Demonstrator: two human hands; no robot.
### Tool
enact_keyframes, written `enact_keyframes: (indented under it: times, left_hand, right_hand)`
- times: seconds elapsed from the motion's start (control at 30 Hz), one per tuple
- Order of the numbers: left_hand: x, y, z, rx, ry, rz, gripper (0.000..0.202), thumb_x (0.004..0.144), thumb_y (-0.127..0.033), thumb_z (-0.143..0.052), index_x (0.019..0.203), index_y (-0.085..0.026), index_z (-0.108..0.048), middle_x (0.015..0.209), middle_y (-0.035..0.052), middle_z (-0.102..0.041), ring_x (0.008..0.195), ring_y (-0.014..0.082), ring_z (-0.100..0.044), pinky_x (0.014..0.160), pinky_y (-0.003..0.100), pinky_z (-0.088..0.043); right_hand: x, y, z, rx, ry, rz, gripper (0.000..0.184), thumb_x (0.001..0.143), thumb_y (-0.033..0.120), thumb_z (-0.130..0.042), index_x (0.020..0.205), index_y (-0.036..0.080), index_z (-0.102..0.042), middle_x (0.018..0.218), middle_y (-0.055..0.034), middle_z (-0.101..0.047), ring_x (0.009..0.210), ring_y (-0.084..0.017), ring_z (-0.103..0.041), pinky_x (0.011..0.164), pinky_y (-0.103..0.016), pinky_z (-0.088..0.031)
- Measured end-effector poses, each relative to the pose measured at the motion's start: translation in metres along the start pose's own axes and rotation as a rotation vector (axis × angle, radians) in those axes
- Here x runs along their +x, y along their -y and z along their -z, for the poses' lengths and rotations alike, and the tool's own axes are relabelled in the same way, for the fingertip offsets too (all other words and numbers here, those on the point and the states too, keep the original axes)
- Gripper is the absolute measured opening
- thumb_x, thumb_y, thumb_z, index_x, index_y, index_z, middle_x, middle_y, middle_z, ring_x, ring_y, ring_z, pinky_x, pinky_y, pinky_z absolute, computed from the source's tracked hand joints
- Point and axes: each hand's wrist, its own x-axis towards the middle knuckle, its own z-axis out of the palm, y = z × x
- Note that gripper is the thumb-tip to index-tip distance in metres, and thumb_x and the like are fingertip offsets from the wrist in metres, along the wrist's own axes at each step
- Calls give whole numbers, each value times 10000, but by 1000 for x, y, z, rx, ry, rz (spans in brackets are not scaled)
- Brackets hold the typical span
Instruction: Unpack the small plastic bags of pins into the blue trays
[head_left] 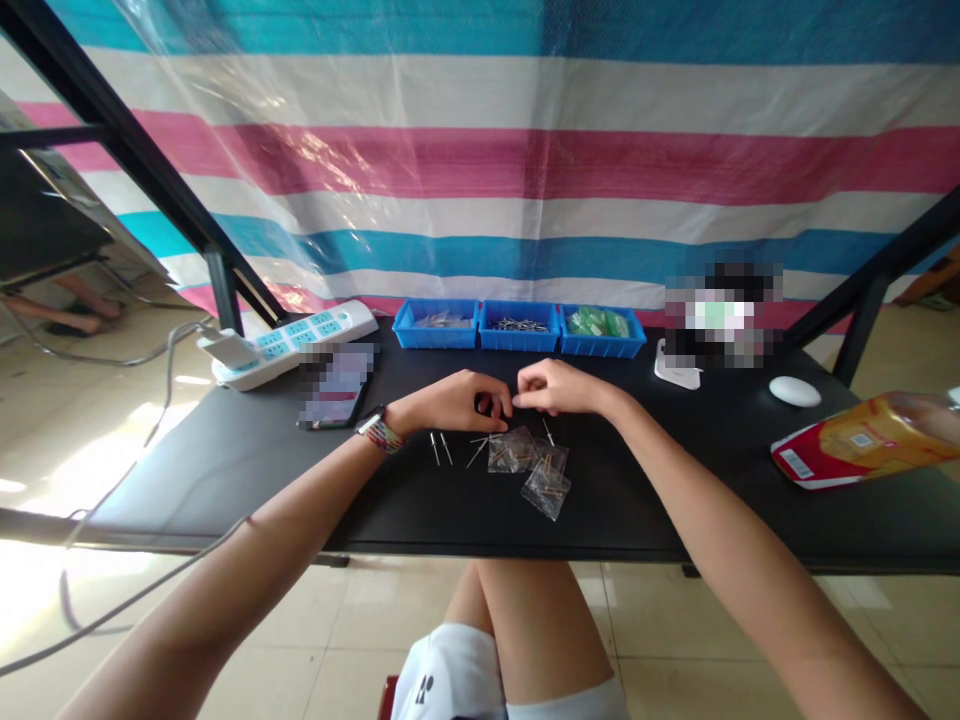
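My left hand [469,400] hovers over the middle of the black table, its fingers curled into a pinch. Close beside it, my right hand [562,387] is also closed, fingertips pinched towards the left ones. Whatever lies between the fingertips is too small to make out. Just below the hands are several small clear plastic bags [546,490] with thin metal pieces inside. Loose blind rivets [442,449] lie left of the bags, and another rivet [548,432] is under my right hand.
Along the back stand three blue bins: one with clear bags [436,343], one with rivets [519,342], one with green packets [602,346]. A power strip [300,343] and a phone [341,385] sit left. At right are a white case [795,391] and a drink bottle [862,440].
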Motion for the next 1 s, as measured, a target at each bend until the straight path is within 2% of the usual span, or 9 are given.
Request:
enact_keyframes:
  times: [0.1, 0.23, 0.3, 0.37, 0.43, 0.5, 0.7, 0.87, 1.0]
  left_hand:
    - [0, 1, -1, 20, 21, 7, 192, 821, -304, -817, 995, -222, -833, 809, 16, -744, 731, 158, -637, 681, 238, -468]
    - [2, 0, 0, 1, 25, 31, 191, 874, -334, -756, 988, -198, -827, 801, 27, -736, 713, 159, -617, 660, 241, -454]
    - [3, 0, 0, -27, 30, 47, 203, 888, -344, -736, 979, -182, -818, 787, 28, -724, 694, 155, -606, 639, 238, -442]
    - [3, 2, 0, -59, 19, 57, 234, 887, -365, -743, 1005, -172, -802, 777, 26, -715, 680, 153, -601, 628, 237, -438]
    - [4, 5, -1, -100, -26, 72, 307, 897, -413, -750, 1080, -167, -772, 764, 22, -707, 671, 155, -603, 618, 237, -440]
    - [5, 9, -1, -148, -81, 94, 375, 928, -487, -725, 1120, -166, -729, 770, 25, -706, 674, 161, -618, 612, 239, -456]
    - [7, 14, 3, -225, -139, 114, 553, 993, -686, -580, 837, -164, -673, 739, 42, -670, 674, 159, -626, 657, 266, -515]
    - [5, 19, 9, -302, -160, 132, 478, 949, -625, -692, 843, -159, -662, 745, 28, -670, 661, 136, -624, 641, 244, -500]
    - [5, 25, 12, -403, -256, 129, 386, 871, -519, -794, 904, -156, -665, 792, 20, -683, 664, 122, -622, 648, 242, -518]
  right_hand:
    - [-12, 8, 14, -226, 204, -113, 382, 675, 427, -900, 581, 191, -615, 490, 32, -581, 422, -114, -534, 481, -247, -352]
    - [-19, 10, 15, -211, 256, -180, 276, 639, 310, -909, 593, 190, -664, 501, 13, -627, 424, -151, -589, 487, -252, -372]
    - [-17, 7, 12, -223, 185, -154, 211, 654, 204, -864, 617, 196, -656, 525, 16, -638, 444, -153, -597, 498, -251, -372]
    - [-13, 2, 9, -325, 61, -75, 187, 668, 123, -807, 637, 200, -640, 581, 15, -648, 497, -140, -583, 524, -254, -355]
    - [-8, -2, 4, -441, -71, 51, 167, 690, 99, -773, 671, 197, -639, 695, -3, -675, 593, -134, -573, 568, -259, -343]
    - [-4, -6, -1, -456, -152, 160, 124, 736, 119, -750, 737, 192, -650, 791, -14, -685, 672, -134, -569, 615, -258, -345]
    - [9, -15, -23, -119, -181, 296, 52, 855, 204, -664, 903, 191, -650, 778, 21, -661, 685, -133, -573, 672, -247, -398]
    - [15, -19, -33, -9, -312, 345, 88, 862, 280, -686, 883, 209, -637, 789, 24, -653, 659, -127, -549, 643, -249, -420]
    - [19, -20, -36, 253, -389, 272, 203, 890, 410, -692, 883, 217, -626, 781, 16, -666, 592, -120, -579, 551, -236, -446]
